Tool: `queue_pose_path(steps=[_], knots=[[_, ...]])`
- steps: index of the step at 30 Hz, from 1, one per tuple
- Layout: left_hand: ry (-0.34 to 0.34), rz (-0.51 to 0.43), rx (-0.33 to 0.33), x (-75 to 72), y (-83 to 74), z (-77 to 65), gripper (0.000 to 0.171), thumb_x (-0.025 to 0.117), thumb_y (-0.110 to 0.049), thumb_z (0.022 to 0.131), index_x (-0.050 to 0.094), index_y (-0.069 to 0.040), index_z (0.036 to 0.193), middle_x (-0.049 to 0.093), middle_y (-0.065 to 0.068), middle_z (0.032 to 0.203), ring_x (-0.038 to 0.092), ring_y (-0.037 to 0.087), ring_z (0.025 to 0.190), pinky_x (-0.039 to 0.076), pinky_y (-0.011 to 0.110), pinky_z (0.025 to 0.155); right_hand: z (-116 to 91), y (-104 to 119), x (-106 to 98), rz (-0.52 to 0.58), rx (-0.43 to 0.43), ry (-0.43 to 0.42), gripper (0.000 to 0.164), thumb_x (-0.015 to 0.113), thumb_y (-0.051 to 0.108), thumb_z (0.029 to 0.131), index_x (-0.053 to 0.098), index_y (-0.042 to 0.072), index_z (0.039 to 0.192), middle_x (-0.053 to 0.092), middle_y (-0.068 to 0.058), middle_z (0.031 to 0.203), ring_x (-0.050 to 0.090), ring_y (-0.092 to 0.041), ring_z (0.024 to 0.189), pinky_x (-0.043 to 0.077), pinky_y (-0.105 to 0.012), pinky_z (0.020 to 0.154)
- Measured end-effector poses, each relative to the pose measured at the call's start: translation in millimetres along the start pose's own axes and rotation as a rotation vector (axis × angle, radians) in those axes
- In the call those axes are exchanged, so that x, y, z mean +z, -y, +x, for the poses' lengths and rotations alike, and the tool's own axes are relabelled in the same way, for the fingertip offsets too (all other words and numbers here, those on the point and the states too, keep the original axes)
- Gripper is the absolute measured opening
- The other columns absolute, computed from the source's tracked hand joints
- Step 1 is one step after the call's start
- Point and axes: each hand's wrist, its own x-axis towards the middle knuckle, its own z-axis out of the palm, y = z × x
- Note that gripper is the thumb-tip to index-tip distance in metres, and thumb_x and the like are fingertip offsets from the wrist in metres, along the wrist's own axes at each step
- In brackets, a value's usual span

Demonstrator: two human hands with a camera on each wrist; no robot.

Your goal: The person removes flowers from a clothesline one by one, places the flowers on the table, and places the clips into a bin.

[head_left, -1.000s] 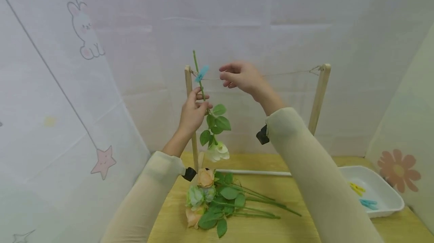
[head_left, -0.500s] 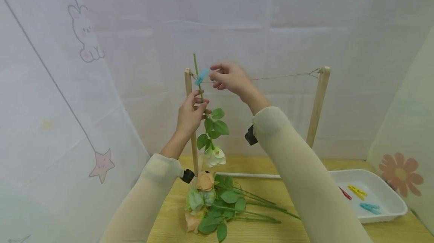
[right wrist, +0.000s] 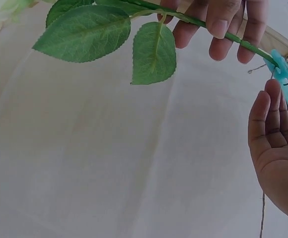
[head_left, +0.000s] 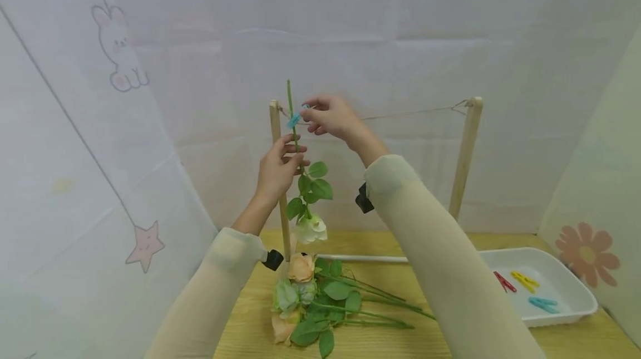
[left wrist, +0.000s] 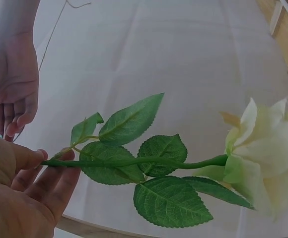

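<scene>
A white artificial rose [head_left: 311, 229] hangs head-down beside the left wooden post, its bare stem end pointing up. Between thumb and fingers, my left hand [head_left: 277, 172] pinches the green stem [left wrist: 109, 162] above the leaves. A blue clothespin [right wrist: 282, 69] sits across the stem at the thin string [head_left: 410, 113], near the string's left end. My right hand [head_left: 333, 119] holds this clothespin by its handle end, thumb on one side and fingers on the other. In the right wrist view, the right thumb is mostly cut off by the frame's edge.
Peach and pale green artificial flowers [head_left: 302, 268] lie on the wooden table below, stems toward the right. A right post [head_left: 466, 158] carries the string's other end. At right, a white tray [head_left: 576, 286] holds red, yellow and blue clothespins [head_left: 543, 304]. A white rod [head_left: 360, 258] lies behind the flowers.
My right hand has moved left along the string and taken hold of the blue clothespin's handles. The left hand keeps its pinch on the stem; the rose has swung slightly left.
</scene>
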Motion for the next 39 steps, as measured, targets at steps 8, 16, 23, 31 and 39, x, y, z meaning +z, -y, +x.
queue_pose_path(steps=[8,16,23,31,39], knots=[[0.018,-0.01,-0.005,2.8,-2.9,2.4,0.042,0.059,-0.01,0.103,0.05,-0.009,0.144,0.069,0.015,0.124,0.074,0.027,0.098,0.062,0.038,0.081,-2,1,-5,0.002,0.031,-0.039,0.035,0.062,0.025,0.102,0.065,0.005,0.131,0.068,-0.014,0.123,0.067,-0.031,0.108,0.059,-0.034,0.089],[0.019,-0.008,0.01,4.7,-2.6,3.8,0.041,0.059,-0.01,0.103,0.052,-0.011,0.143,0.07,0.012,0.122,0.074,0.026,0.097,0.062,0.038,0.08,-4,2,-12,0.096,0.024,-0.245,0.031,0.068,0.027,0.098,0.073,0.011,0.124,0.072,-0.014,0.113,0.069,-0.028,0.099,0.06,-0.03,0.081],[0.021,0.007,0.032,0.4,-3.9,-3.2,0.04,0.059,-0.011,0.103,0.052,-0.011,0.143,0.069,0.012,0.123,0.074,0.025,0.097,0.062,0.037,0.08,-16,1,-23,0.239,-0.059,-0.373,0.035,0.066,0.028,0.099,0.07,0.012,0.129,0.07,-0.016,0.12,0.068,-0.021,0.087,0.061,-0.029,0.076],[0.056,0.101,0.155,-4.2,-14.0,-22.1,0.036,0.061,-0.006,0.101,0.058,-0.014,0.136,0.072,0.006,0.112,0.074,0.022,0.088,0.062,0.03,0.072,-53,-9,-45,0.253,-0.139,-0.318,0.04,0.066,0.024,0.1,0.063,0.008,0.136,0.068,-0.013,0.116,0.066,-0.025,0.088,0.06,-0.028,0.072],[0.082,0.234,0.311,-8.4,-25.0,-41.8,0.037,0.061,-0.001,0.1,0.06,-0.008,0.136,0.073,0.01,0.11,0.074,0.019,0.086,0.062,0.03,0.073,-91,-32,-66,0.212,-0.144,-0.264,0.042,0.069,0.016,0.097,0.061,0.005,0.136,0.069,-0.005,0.108,0.066,-0.02,0.085,0.06,-0.026,0.072]])
